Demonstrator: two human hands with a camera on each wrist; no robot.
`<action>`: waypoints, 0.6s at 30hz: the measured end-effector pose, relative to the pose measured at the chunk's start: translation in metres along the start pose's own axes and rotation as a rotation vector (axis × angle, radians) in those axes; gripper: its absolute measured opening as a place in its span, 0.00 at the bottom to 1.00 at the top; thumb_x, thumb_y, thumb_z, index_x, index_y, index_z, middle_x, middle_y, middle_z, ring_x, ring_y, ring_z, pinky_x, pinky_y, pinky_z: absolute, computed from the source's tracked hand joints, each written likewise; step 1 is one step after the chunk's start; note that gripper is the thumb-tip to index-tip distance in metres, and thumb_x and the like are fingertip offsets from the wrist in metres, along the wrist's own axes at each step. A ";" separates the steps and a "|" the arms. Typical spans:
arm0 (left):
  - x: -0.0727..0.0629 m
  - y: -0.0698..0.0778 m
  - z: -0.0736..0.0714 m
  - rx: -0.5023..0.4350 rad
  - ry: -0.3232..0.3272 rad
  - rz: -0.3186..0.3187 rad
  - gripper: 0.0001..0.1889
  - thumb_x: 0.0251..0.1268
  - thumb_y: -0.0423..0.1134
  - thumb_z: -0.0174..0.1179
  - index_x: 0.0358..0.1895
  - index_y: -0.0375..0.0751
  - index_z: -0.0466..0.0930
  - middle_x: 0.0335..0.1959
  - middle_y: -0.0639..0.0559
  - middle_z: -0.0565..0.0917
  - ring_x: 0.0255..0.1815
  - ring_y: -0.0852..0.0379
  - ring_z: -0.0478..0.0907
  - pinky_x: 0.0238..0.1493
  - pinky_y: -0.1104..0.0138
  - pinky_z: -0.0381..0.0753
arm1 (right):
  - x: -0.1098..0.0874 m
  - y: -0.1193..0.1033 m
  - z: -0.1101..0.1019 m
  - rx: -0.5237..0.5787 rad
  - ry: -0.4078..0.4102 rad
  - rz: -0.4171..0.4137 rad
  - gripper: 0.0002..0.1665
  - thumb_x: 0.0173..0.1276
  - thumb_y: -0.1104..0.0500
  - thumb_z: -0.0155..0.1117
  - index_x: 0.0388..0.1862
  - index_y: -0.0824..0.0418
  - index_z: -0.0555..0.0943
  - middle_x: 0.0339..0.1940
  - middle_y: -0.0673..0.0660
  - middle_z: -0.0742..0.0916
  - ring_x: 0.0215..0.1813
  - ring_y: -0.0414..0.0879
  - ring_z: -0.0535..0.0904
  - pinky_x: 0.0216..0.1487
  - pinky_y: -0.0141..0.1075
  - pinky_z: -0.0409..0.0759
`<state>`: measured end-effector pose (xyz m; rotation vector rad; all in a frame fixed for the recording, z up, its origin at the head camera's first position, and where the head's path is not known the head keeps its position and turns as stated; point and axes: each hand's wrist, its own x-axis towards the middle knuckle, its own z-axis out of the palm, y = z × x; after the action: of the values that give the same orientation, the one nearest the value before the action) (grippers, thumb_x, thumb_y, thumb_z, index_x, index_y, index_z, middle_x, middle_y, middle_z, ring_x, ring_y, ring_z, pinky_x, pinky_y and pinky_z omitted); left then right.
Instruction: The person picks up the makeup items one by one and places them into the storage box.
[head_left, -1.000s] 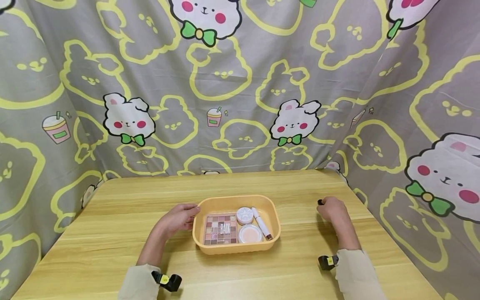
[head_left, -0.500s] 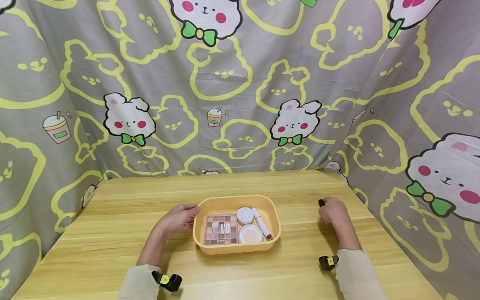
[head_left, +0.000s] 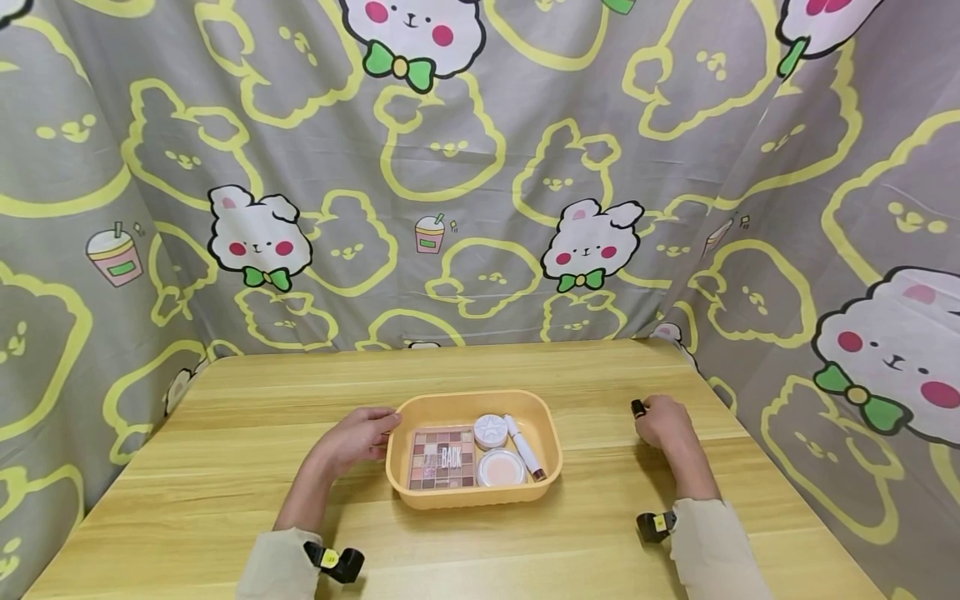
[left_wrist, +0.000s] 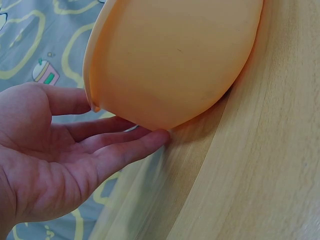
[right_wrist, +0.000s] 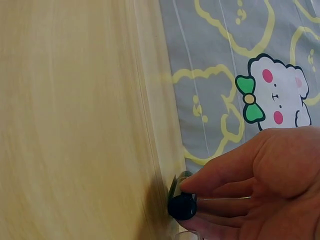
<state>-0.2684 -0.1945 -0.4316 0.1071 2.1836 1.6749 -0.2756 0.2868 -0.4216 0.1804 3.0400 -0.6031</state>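
Note:
At the left end of a yellow-orange plastic tray [head_left: 480, 500], my left hand [head_left: 360, 437] grips the wall. In the left wrist view the thumb lies at the rim and the other fingers reach along the outer side of the tray [left_wrist: 175, 60]. Inside it are a makeup palette [head_left: 441, 458], a round white jar with a star lid [head_left: 491, 431], a round powder compact [head_left: 501, 468] and a white tube [head_left: 527, 448]. To the right, my right hand [head_left: 663, 421] pinches a small tube with a black end [right_wrist: 182, 206]; the fingers cover most of it.
The tray stands on a wood-grain table [head_left: 300, 383]. A patterned grey curtain [head_left: 465, 167] hangs behind the table and at both sides. Each wrist carries a black camera, one at the left wrist [head_left: 337, 562] and one at the right wrist [head_left: 656, 525].
The black end of the small tube shows more from the right hand than before, and that hand has shifted very slightly. The left hand and the tray look still.

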 end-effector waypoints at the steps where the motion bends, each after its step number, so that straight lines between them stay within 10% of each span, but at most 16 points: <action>1: 0.000 0.000 0.000 0.000 0.000 0.001 0.29 0.82 0.43 0.48 0.73 0.22 0.61 0.60 0.32 0.80 0.55 0.48 0.82 0.55 0.56 0.86 | 0.000 0.000 0.000 0.006 -0.006 0.003 0.18 0.63 0.66 0.53 0.46 0.76 0.81 0.43 0.75 0.84 0.41 0.64 0.78 0.42 0.48 0.79; 18: 0.000 0.001 0.001 -0.003 -0.003 -0.009 0.29 0.82 0.43 0.47 0.74 0.22 0.60 0.62 0.31 0.79 0.57 0.46 0.82 0.56 0.55 0.85 | -0.004 -0.006 -0.004 0.027 -0.121 0.030 0.05 0.52 0.67 0.61 0.27 0.67 0.82 0.28 0.61 0.82 0.29 0.53 0.75 0.28 0.36 0.74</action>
<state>-0.2681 -0.1938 -0.4308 0.0983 2.1763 1.6721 -0.2719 0.2827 -0.4154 0.1827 2.9093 -0.6286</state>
